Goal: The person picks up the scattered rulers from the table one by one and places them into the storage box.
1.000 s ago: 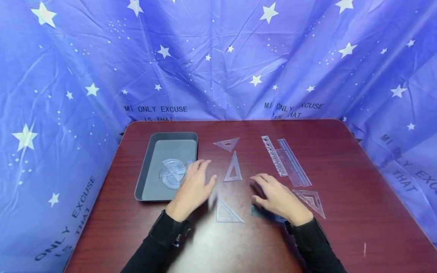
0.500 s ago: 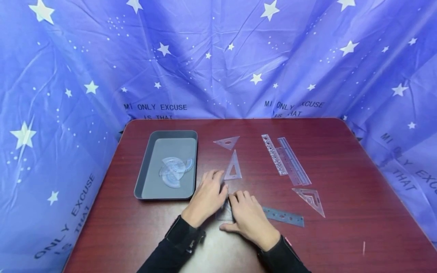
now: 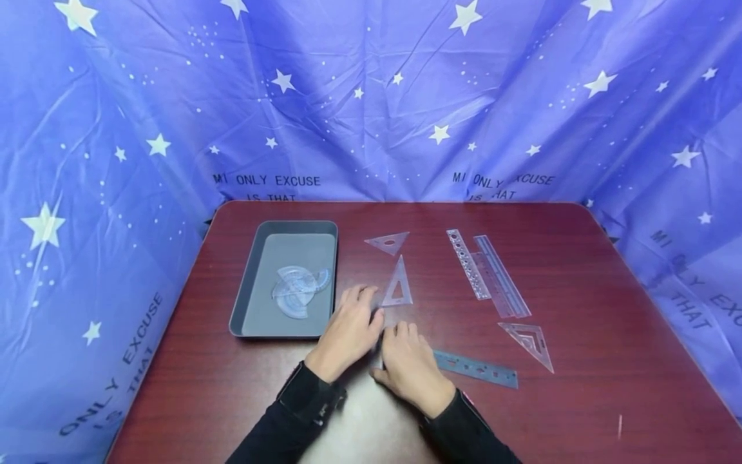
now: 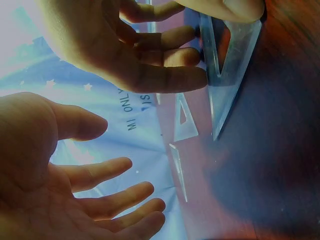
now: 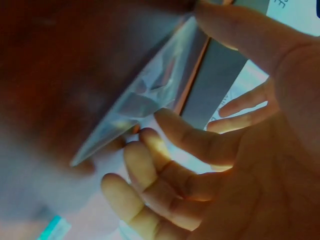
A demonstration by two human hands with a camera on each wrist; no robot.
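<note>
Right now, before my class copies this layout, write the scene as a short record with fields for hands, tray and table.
Right hand: holds a clear set square between thumb and fingers
Left hand: beside the right hand, grips nothing
Tray: grey, left on the table
Tray contents: overlapping clear protractors, exact number unclear
Table, middle: two triangles, apart
Table, right: another triangle with cutouts, near clear rulers
Table, front: blue-grey ruler, by the right hand
Backdrop: blue star-patterned curtain
</note>
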